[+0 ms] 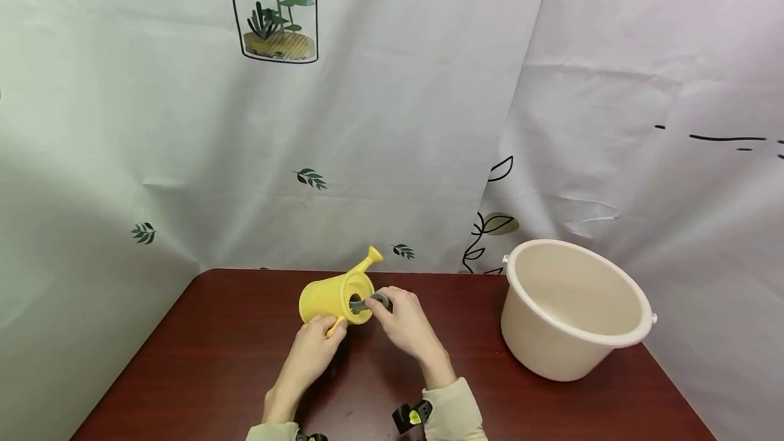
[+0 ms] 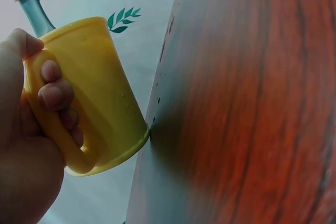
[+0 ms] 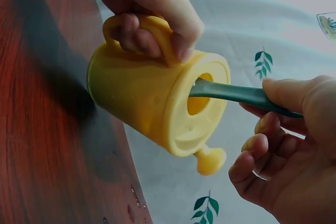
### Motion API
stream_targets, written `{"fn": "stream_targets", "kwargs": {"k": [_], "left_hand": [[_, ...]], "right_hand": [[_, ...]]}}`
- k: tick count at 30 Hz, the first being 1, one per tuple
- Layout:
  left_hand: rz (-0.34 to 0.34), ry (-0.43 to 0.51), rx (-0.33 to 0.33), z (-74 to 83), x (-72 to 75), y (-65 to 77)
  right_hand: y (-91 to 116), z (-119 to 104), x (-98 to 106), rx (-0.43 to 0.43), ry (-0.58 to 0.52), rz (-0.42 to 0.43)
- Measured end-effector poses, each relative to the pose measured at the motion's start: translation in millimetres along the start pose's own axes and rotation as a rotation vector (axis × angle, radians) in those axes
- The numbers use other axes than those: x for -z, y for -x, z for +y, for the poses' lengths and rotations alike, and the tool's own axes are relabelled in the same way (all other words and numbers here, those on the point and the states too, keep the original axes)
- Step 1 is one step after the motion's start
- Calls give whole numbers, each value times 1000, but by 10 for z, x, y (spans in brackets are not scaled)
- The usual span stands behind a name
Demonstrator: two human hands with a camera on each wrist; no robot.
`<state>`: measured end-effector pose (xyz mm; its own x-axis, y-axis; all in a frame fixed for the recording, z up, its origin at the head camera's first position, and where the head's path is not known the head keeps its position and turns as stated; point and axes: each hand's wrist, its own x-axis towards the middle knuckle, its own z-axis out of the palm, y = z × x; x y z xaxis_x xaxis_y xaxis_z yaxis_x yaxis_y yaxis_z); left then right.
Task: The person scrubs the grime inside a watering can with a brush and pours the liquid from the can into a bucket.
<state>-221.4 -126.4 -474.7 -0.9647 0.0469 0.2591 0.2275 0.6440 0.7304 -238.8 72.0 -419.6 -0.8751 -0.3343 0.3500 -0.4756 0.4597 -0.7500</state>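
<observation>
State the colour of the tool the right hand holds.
The tool shows dark green, clearest in the right wrist view.

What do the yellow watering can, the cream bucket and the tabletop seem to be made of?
Yellow watering can: probably plastic, satin; smooth, evenly coloured walls.
Cream bucket: likely plastic, smooth; uniform colour, rounded rim.
Tabletop: wood or wood-look laminate, somewhat glossy; dark grain streaks and soft reflections show.

Your head camera faces downward toward twelve o'clock; both wrist cameras share a close-up yellow cylindrical plastic watering can (image 3: 136, 90).
</observation>
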Motion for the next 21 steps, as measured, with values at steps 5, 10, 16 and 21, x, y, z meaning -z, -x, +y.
{"fn": "stream_targets", "kwargs": {"k": [5, 10, 16, 21], "left_hand": [[8, -5, -16, 10, -14, -1], [22, -21, -31, 18, -22, -17], [22, -31, -34, 26, -21, -13], [15, -25, -23, 12, -19, -2]], "right_hand": [[2, 22, -62, -3, 10, -15], [-23, 57, -165, 4, 28, -49], [-33, 84, -233, 15, 13, -49], [-28, 105, -255, 7, 4, -45]]}}
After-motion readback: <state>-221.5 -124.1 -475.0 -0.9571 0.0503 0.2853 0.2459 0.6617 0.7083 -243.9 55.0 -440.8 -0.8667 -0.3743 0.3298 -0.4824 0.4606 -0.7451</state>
